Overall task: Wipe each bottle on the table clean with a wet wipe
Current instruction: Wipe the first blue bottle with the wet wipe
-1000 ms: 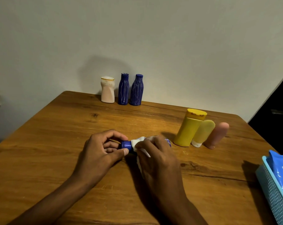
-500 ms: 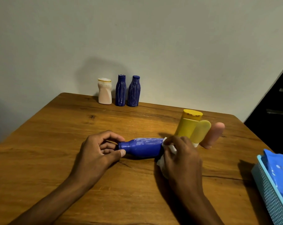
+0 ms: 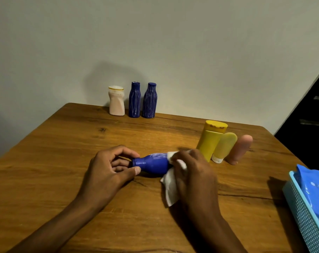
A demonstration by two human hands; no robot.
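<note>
Wooden table [image 3: 63, 161] by grey wall [image 3: 191, 52]; left hand [image 3: 107, 172] pinches blue bottle [image 3: 153, 164], right hand [image 3: 193, 172] clutches wipe [image 3: 170, 190].

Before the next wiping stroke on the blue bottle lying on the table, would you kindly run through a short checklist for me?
1. Left hand pinches the cap end of the blue bottle: ok.
2. Right hand holds the wet wipe against the bottle: ok.
3. Bottle lies on the table: ok.
4. Base end wiped: cannot tell, hidden.
5. Yellow bottle close behind right hand, clearance: cannot tell.
</note>
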